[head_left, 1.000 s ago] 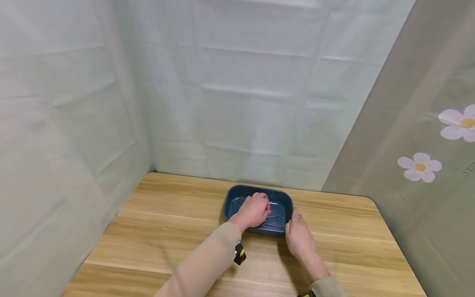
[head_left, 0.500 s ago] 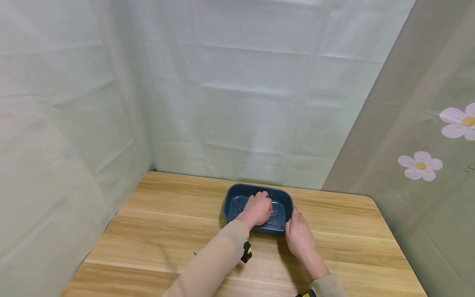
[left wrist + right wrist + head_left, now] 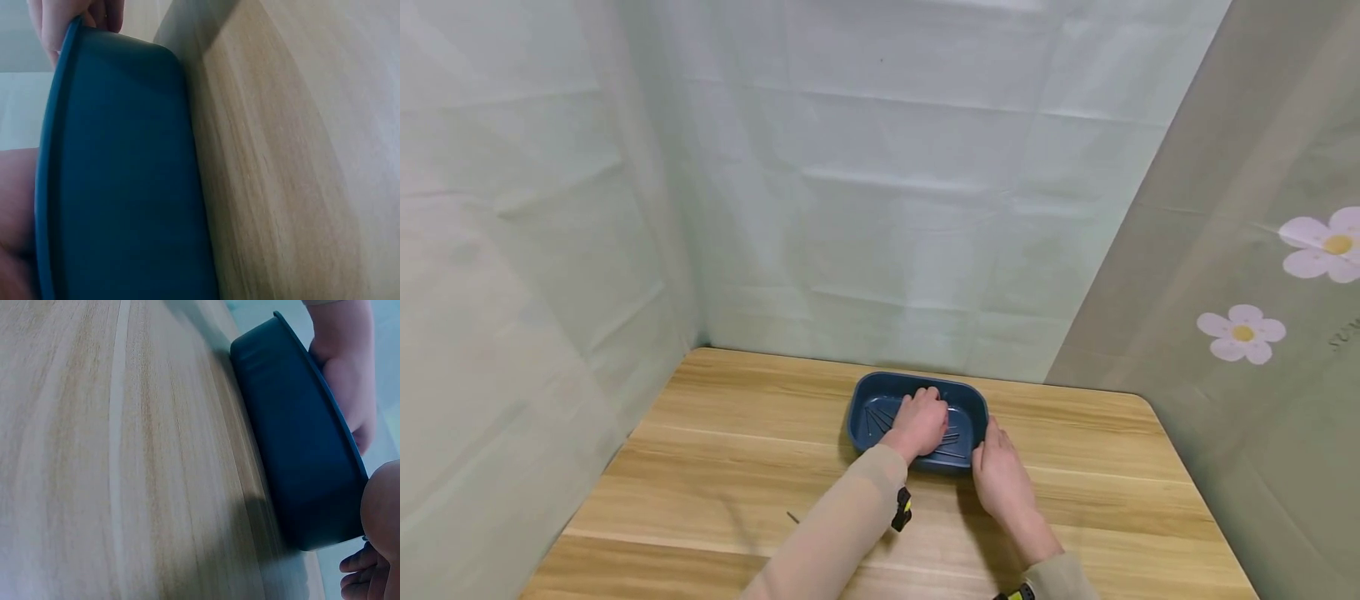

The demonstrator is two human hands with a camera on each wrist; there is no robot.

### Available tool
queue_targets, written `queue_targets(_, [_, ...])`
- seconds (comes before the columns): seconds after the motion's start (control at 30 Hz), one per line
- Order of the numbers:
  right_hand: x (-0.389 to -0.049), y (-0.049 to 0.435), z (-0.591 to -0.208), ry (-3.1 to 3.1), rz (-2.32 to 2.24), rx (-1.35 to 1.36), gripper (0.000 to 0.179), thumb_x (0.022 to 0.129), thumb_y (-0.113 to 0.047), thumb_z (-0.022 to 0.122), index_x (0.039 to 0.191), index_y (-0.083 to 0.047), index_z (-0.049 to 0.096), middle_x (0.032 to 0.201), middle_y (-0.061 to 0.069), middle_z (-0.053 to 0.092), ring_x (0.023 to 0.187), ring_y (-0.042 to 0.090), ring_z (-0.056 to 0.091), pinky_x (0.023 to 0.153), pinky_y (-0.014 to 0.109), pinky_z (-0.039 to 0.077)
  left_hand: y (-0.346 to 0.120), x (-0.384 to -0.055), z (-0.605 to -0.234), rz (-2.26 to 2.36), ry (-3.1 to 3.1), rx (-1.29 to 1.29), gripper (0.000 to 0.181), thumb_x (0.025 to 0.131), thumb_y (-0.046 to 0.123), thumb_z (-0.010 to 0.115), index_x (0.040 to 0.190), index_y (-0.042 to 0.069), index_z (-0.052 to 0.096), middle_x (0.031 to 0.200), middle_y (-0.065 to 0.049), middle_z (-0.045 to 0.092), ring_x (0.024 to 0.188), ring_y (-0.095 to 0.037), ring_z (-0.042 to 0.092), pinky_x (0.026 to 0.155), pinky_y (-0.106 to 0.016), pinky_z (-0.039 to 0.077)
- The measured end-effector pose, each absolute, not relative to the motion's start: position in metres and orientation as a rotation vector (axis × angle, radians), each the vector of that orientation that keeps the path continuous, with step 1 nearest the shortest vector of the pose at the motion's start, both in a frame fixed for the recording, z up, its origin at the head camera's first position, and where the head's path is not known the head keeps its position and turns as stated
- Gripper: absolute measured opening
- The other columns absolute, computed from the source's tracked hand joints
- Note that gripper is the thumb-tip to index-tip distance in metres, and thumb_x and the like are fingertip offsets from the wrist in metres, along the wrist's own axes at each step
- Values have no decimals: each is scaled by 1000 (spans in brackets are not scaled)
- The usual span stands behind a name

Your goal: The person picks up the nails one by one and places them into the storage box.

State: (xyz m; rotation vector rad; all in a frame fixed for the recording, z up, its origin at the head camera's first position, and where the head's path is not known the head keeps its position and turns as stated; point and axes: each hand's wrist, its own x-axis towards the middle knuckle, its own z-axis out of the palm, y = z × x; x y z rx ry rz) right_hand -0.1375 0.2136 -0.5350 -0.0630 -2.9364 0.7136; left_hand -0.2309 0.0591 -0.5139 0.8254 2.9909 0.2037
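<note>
A dark blue rectangular tray with raised walls stands near the table's back edge. Several thin dark rods, like nails, lie on its floor, some fanned out at the left and others at the right. Inside the tray is my left hand, its fingers bent downward; the fingertips and anything between them are hidden. At the right end my right hand holds the tray's near right corner, thumb at the rim and fingers along the outside. From the right wrist view, the tray's outer wall sits flat on the wood.
Another thin dark rod lies on the wooden table, partly covered by the left sleeve. Pale cloth hangs behind the table and along both sides.
My left hand has shifted slightly right inside the tray. The forearm swung right too, uncovering the end of the rod on the table. My right hand keeps its hold on the tray.
</note>
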Motion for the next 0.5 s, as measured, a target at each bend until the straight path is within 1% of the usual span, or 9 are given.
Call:
queue_targets(0.07, [-138, 213, -536, -2933, 714, -62, 58, 111, -16, 44, 157, 17, 33, 154, 38, 47, 145, 50, 47, 119, 59, 39, 60, -231, -516, 198, 2999, 814, 14, 103, 32, 73, 100, 19, 78, 123, -4, 64, 110, -22, 57, 96, -42, 52])
queue_targets(0.13, [-138, 214, -536, -2925, 715, -62, 57, 111, -16, 44, 157, 17, 33, 154, 39, 47, 144, 50, 48, 119, 60, 40, 61, -231, -517, 193, 3003, 803, 16, 103, 33, 73, 104, 18, 79, 124, -4, 64, 111, -23, 57, 97, -43, 52])
queue_targets(0.3, [-138, 215, -535, -2921, 705, -75, 57, 111, -16, 44, 157, 16, 34, 153, 39, 48, 143, 50, 49, 118, 60, 40, 66, -232, -517, 168, 3001, 772, 27, 104, 34, 72, 120, 14, 79, 129, -6, 64, 116, -24, 57, 103, -45, 52])
queue_targets(0.37, [-138, 215, -535, -2912, 707, -73, 57, 110, -15, 45, 156, 16, 34, 152, 39, 49, 143, 50, 49, 118, 60, 41, 68, -233, -517, 149, 3002, 759, 30, 104, 34, 72, 124, 14, 78, 131, -6, 64, 118, -25, 57, 105, -46, 51])
queue_targets(0.5, [-138, 215, -537, -2895, 712, -58, 55, 110, -14, 45, 156, 17, 35, 150, 40, 50, 142, 50, 50, 118, 60, 41, 72, -232, -518, 110, 2998, 740, 30, 104, 34, 72, 126, 14, 78, 132, -6, 65, 120, -25, 58, 107, -46, 51])
